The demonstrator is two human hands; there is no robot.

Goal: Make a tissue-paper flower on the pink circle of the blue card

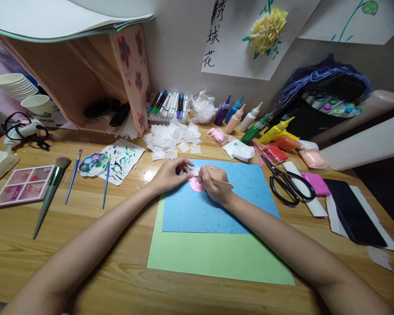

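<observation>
White paper (231, 48) on the wall (180, 43) bears three handwritten black characters, 绣球花, running downward beside a yellow flower (269, 29) with green leaves. Below, both forearms reach forward from the near edge of the wooden table (118, 262) and converge over a blue sheet (216, 218), which lies on a light green sheet (216, 258). The right hand (216, 184) is closed around a wooden stick (226, 184), its flat end showing past the palm. The left hand (172, 175) curves inward, thumb and fingers bent toward a white tuft (196, 171); whether they pinch it cannot be told. Partly hidden, a pink disc (196, 184) lies on the blue sheet between the hands, just beside the right hand's curled fingers. White tissue squares (172, 135) lie heaped beyond the left hand.
</observation>
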